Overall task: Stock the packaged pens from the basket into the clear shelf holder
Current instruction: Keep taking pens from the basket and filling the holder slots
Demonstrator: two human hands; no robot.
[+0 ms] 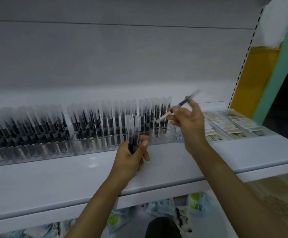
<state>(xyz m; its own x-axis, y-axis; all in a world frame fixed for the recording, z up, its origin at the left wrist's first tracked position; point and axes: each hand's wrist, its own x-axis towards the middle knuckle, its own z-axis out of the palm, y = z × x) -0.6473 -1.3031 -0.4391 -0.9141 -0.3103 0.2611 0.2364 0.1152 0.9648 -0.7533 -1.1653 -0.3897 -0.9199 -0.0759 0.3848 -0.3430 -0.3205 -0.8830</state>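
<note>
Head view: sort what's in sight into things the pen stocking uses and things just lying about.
In the job: single packaged pen, pinched by the right hand; bundle of packaged pens, gripped by the left hand; clear shelf holder; stocked pens standing in it.
Lying about: flat card packets on the shelf to the right; bagged goods below it.

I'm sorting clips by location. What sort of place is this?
Probably a shop's stationery aisle: a white display shelf with a slotted upright, clear holders packed with identical packaged pens, and more packaged goods laid flat beside them.
</note>
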